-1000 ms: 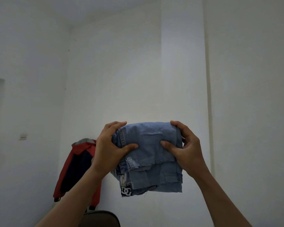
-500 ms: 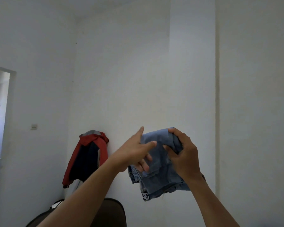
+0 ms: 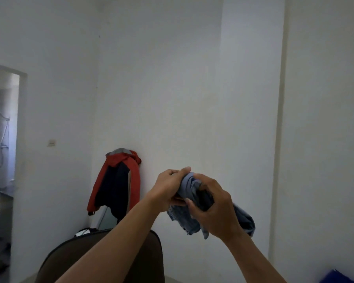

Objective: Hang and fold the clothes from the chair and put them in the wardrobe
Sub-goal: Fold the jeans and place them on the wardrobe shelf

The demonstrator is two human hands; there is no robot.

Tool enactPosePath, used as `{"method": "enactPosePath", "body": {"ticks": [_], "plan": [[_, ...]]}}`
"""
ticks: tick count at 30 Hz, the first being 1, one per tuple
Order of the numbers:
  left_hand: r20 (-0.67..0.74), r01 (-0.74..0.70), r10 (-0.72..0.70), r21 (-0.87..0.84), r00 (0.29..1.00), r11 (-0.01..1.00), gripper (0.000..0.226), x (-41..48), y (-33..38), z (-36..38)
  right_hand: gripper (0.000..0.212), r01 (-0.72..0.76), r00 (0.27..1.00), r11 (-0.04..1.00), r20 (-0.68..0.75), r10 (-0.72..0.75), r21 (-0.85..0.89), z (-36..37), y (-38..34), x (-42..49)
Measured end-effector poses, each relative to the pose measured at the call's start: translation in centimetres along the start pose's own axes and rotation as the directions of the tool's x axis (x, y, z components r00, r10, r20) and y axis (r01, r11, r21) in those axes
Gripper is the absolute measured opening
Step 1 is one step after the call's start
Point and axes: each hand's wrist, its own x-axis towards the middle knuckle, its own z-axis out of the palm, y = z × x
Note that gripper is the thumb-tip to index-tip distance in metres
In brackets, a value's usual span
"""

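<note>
I hold a folded pair of light blue denim shorts (image 3: 183, 219) in mid-air in front of a white wall. My left hand (image 3: 169, 187) grips the bundle's top from the left, fingers curled over the cloth. My right hand (image 3: 215, 211) grips it from the right and front, thumb pressed into the fold. Frayed hems and a dark label hang below my hands. A dark brown chair back (image 3: 147, 260) stands below my left forearm. The wardrobe is out of view.
A red and navy jacket (image 3: 119, 184) hangs on the wall behind the chair. A doorway (image 3: 2, 139) opens at the left onto a room with blinds. A blue thing (image 3: 335, 277) shows at the bottom right corner. White walls fill the rest.
The shorts were held flat between both hands; they are now bunched into a tighter bundle and lowered. The view has shifted left and down, showing more of the chair and doorway.
</note>
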Motion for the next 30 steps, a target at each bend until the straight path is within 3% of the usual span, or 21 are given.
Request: {"method": "enactPosePath", "body": {"ticks": [3, 8, 13, 16, 19, 22, 25, 27, 30], "plan": [[-0.008, -0.004, 0.004, -0.084, 1.000, 0.996, 0.037, 0.0, -1.5, -0.3, 0.043, -0.241, 0.970, 0.959, -0.002, 0.244, 0.146, -0.2, -1.3, 0.2], [0.027, -0.034, 0.036, -0.071, 0.999, 0.997, 0.053, -0.2, -4.2, -1.1, 0.013, -0.573, 0.818, 0.806, 0.051, 0.572, 0.148, -0.2, -1.4, 1.1], [0.135, -0.107, 0.118, -0.084, 0.984, 0.991, 0.057, -1.2, -6.9, -2.3, 0.007, -0.697, 0.713, 0.716, 0.151, 0.685, 0.039, -0.5, -0.1, 0.3], [0.222, -0.147, 0.172, -0.124, 0.960, 0.981, 0.060, -2.2, -7.9, -3.1, 0.011, -0.695, 0.703, 0.710, 0.103, 0.704, -0.111, -1.2, 1.3, -1.7], [0.280, -0.146, 0.201, -0.205, 0.939, 0.968, 0.063, -2.8, -8.9, -3.6, 0.014, -0.732, 0.673, 0.671, 0.033, 0.739, -0.117, -3.2, 1.9, -4.9], [0.328, -0.157, 0.254, -0.295, 0.910, 0.943, 0.066, -3.7, -9.8, -3.5, 0.037, -0.809, 0.587, 0.587, 0.019, 0.810, -0.018, -6.8, 1.4, -8.7], [0.358, -0.127, 0.284, -0.404, 0.889, 0.906, 0.064, -5.0, -10.4, -2.4, 0.045, -0.856, 0.481, 0.424, 0.154, 0.863, 0.297, -10.4, -0.9, -11.4], [0.387, -0.100, 0.292, -0.445, 0.875, 0.890, 0.056, -6.2, -10.6, -1.1, 0.047, -0.791, 0.489, 0.347, 0.179, 0.854, 0.504, -12.3, -2.9, -12.5], [0.396, -0.088, 0.268, -0.417, 0.878, 0.905, 0.061, -8.5, -10.3, 1.3, 0.050, -0.738, 0.504, 0.375, 0.088, 0.859, 0.560, -14.8, -5.9, -13.5]]}}
